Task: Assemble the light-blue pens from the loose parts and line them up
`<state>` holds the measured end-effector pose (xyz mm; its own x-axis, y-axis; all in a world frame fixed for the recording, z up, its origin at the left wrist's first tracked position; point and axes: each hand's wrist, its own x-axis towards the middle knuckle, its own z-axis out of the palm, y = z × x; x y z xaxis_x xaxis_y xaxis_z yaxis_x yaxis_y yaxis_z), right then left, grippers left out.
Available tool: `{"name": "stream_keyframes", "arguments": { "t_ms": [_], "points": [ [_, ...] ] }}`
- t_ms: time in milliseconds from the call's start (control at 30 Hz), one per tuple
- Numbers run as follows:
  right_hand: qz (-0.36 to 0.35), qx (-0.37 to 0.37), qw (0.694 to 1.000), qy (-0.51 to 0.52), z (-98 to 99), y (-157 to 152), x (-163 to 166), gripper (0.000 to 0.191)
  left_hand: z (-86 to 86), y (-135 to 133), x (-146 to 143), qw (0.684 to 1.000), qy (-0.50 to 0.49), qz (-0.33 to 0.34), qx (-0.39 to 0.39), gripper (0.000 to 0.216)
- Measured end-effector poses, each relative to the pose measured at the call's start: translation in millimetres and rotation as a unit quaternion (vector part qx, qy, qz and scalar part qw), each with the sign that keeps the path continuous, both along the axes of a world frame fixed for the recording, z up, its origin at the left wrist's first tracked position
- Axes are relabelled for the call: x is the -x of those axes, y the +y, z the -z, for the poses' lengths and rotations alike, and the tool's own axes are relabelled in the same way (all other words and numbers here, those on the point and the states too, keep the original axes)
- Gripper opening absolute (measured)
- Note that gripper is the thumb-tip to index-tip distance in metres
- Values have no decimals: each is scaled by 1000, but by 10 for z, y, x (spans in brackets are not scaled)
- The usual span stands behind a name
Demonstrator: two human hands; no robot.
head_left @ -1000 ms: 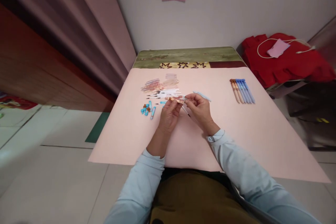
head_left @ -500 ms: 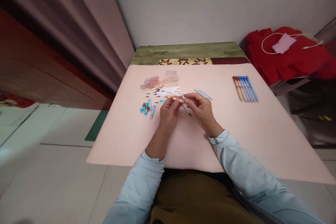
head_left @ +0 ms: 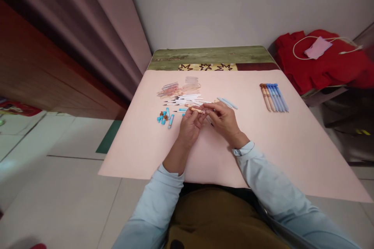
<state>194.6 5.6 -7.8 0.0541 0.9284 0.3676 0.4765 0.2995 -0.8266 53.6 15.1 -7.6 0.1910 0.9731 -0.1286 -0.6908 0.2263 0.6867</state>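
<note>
My left hand (head_left: 190, 125) is closed around a short tan pen barrel (head_left: 197, 110), which points toward the right. My right hand (head_left: 224, 120) meets it at the barrel's right end, fingers pinched; what lies between those fingertips is too small to make out. Just behind the hands lie white pen refills (head_left: 188, 98) with dark tips. Left of them are blue printed pen barrels (head_left: 171, 121) and a small heap of blue and brown caps (head_left: 162, 117). Pale blue pen parts (head_left: 228, 103) rest beyond my right hand.
Clear plastic tubes (head_left: 169, 90) are piled at the back left of the pink-covered table (head_left: 140, 144). A row of brown and blue assembled pens (head_left: 274, 98) lies at the right. Beside the table is a red cloth (head_left: 330, 66) with a white cable.
The tan barrel has turned slightly in my left hand and shows more of its length. Both hands stay together; the whole view has shifted a little.
</note>
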Motion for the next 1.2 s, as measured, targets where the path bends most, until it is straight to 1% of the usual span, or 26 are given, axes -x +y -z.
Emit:
{"name": "stream_keyframes", "arguments": {
  "t_ms": [100,200,333,433,533,700,767,900,1000,1100,1200],
  "points": [
    [-2,-29,1000,-3,24,6,2,24,-10,-8,-4,1000,-14,1,18,7],
    [4,-44,999,26,42,11,7,18,-10,-23,-8,1000,-20,5,23,5],
    [3,-1,998,57,52,18,0,13,4,-33,-3,1000,-10,11,26,7],
    [8,10,1000,22,30,23,-21,10,2,-34,6,1000,-6,12,18,9],
    [25,-19,999,-14,-18,9,-43,12,-14,-33,25,1000,-21,5,15,11],
    [48,-55,996,52,-90,-54,-34,12,-10,-20,66,996,-73,-19,54,11],
    [58,-77,994,54,-108,-82,-8,11,-1,-11,70,993,-90,-25,79,9],
    [90,-153,984,-16,-137,-115,61,8,-2,0,53,987,-108,-39,116,6],
    [112,-198,972,-56,-146,-117,95,8,-17,-2,41,987,-111,-34,114,5],
    [128,-214,966,-74,-146,-111,104,8,-35,-11,39,989,-100,-21,111,3],
    [136,-211,965,-75,-142,-109,100,7,-52,-17,44,990,-81,-13,116,2]
  ]
}}
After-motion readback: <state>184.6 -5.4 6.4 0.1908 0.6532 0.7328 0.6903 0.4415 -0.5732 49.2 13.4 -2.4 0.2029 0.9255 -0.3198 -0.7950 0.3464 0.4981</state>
